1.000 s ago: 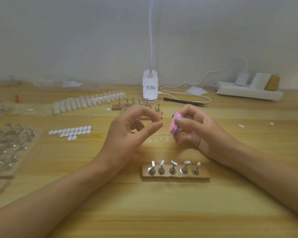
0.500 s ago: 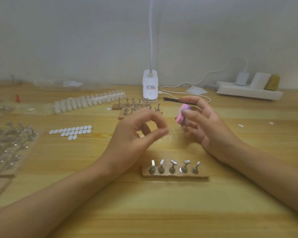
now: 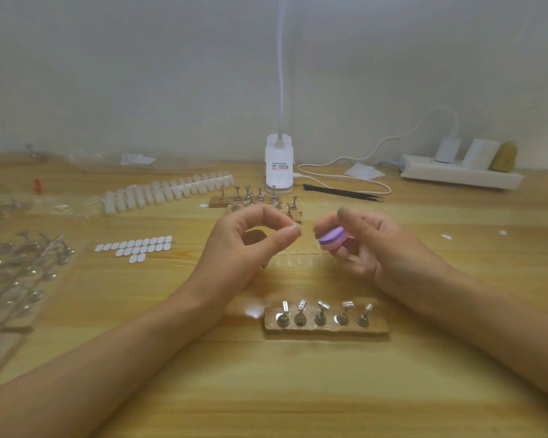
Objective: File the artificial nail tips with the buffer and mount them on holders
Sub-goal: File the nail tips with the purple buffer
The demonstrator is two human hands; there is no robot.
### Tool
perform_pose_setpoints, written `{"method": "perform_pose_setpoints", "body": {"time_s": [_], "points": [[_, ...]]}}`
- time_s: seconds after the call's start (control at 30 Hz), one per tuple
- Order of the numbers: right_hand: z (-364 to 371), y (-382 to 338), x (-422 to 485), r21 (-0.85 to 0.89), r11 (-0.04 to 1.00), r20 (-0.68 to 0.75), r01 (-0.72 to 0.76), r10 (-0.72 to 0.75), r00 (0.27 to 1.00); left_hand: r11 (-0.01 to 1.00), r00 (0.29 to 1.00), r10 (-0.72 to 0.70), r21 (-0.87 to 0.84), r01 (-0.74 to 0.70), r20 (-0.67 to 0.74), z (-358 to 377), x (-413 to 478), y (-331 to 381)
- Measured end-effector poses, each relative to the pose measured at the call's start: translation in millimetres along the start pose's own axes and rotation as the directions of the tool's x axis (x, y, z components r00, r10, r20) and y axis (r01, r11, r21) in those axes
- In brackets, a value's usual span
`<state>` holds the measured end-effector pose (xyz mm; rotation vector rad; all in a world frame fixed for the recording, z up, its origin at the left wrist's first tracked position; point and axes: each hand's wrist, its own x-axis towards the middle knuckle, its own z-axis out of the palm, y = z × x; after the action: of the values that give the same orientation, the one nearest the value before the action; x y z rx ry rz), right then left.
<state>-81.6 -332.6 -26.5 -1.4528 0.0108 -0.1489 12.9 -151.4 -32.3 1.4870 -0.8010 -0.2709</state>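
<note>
Wooden table is used as the bench, forearms brought in low over it. Left hand and right hand are held raised over the middle, near each other but apart, judged a filing stance. Holder block is parked just in front of the hands, five metal holders upright and none seen carrying a tip, judged so a filed tip can be mounted with a short move. Row of clear tips is laid on the table below the hands, probably next in line. Buffer is gripped by the right thumb and curled fingers, layered purple-pink edge turned toward the camera. Nail tip, barely visible as a pale sliver, is pinched between left thumb and forefinger, other fingers curled under. Versus half a second back: buffer has been lowered and rolled, left pinch raised slightly. Versus a second back: gap from buffer to tip has been widened, so a stroke is judged paused
</note>
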Motion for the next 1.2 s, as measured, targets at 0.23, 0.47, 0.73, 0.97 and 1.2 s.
{"method": "perform_pose_setpoints", "body": {"time_s": [0.23, 0.47, 0.73, 0.97, 1.2], "points": [[-2, -5, -1, -0.039, 0.996, 0.123, -0.078, 0.083, 0.989, 0.999, 0.999, 0.041, 0.005, -0.041, 0.035, 0, 1, 0], [3, -5, 4, 0.152, 0.988, -0.094, -0.042, 0.057, 0.994, 0.975, 0.983, 0.166, 0.136, -0.176, 0.081, -1, 2, -2], [7, -8, 4, 0.095, 0.995, -0.132, 0.021, -0.008, 0.991, 0.932, 0.962, 0.263, 0.236, -0.274, 0.076, 2, -2, 1], [9, -1, 1, 0.044, 0.999, -0.023, -0.025, 0.026, 0.999, 0.936, 0.965, 0.262, 0.235, -0.261, 0.025, 3, -3, 1], [8, -2, 1, 0.013, 0.998, 0.009, -0.055, 0.055, 0.998, 0.918, 0.955, 0.295, 0.269, -0.293, 0.034, 2, -3, 1]]}}
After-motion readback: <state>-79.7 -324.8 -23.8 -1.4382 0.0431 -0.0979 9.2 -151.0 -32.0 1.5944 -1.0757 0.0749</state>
